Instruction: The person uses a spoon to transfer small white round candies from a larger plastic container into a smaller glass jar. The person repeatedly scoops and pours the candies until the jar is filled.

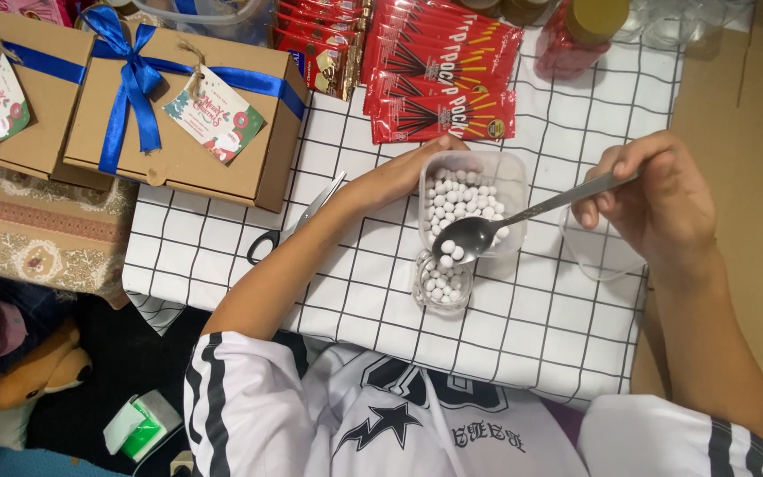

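My right hand (655, 199) holds a metal spoon (487, 231) by its handle. The spoon's bowl carries a few small white balls and hovers over a small clear jar (441, 284) partly filled with the same balls. Just behind the jar stands a clear plastic tub (473, 199) with many white balls in it. My left hand (399, 177) rests against the tub's left side, fingers curled around its far edge.
A white cloth with a black grid (540, 309) covers the table. Scissors (293, 225) lie left of my forearm. Brown gift boxes with blue ribbons (183, 110) stand at the back left, red snack packets (439, 66) behind the tub, a clear lid (598, 256) beneath my right hand.
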